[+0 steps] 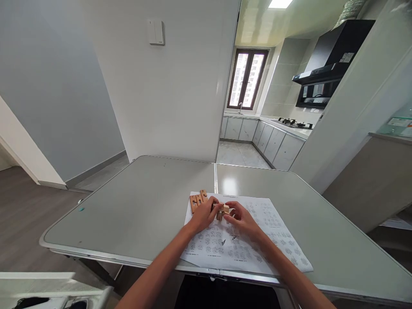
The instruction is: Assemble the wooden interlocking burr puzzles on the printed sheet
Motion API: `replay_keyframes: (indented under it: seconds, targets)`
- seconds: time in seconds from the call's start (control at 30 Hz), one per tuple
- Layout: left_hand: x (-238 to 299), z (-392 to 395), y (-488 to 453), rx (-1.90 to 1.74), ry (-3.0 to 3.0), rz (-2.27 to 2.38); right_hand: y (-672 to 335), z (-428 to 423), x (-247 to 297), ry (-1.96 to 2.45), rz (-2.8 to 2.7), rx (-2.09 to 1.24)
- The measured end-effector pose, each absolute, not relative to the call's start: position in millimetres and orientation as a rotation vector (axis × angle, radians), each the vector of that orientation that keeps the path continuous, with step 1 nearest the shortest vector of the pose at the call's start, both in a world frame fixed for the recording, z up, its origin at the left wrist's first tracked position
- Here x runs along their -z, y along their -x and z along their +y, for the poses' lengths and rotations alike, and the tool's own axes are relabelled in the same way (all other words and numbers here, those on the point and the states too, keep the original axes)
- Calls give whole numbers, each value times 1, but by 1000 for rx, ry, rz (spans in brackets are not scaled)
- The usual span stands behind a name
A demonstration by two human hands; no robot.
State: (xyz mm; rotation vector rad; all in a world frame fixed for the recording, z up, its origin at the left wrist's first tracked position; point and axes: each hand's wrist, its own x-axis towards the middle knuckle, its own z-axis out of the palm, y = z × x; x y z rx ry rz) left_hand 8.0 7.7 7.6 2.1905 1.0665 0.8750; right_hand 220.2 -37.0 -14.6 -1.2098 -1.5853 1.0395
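Partly Joined, With Loose Pieces Waiting

You have a small wooden cluster point(220, 214) just below the centre of the frame, held over the printed sheet point(238, 246). Your left hand point(203, 214) pinches it from one side, and the fingers of your right hand point(243, 219) close on the other. Some pieces look joined already (how many, your fingers hide). The notched wooden pieces point(198, 200) by the sheet's upper-left corner lie apart from it, so the work seems part-way, with those left to add.

The sheet lies on a grey table point(122, 214) across the lower frame, a small green bit point(81, 209) at its left. A wall switch point(156, 32) sits upper left of centre; upper right, a kitchen shows a window point(247, 79), stove point(294, 123) and dark range hood point(334, 51).
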Motion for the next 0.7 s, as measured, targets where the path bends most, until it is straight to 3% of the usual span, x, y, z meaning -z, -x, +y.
replay_keyframes:
  seconds: [0.37,0.7]
  targets:
    - [-16,10,-11,-940,-1992,1100,-218,-37,22,1338,-1805,-588]
    - [-14,9,-11,-851,-1810,838,-216,-39,11,1185,-1900,-514]
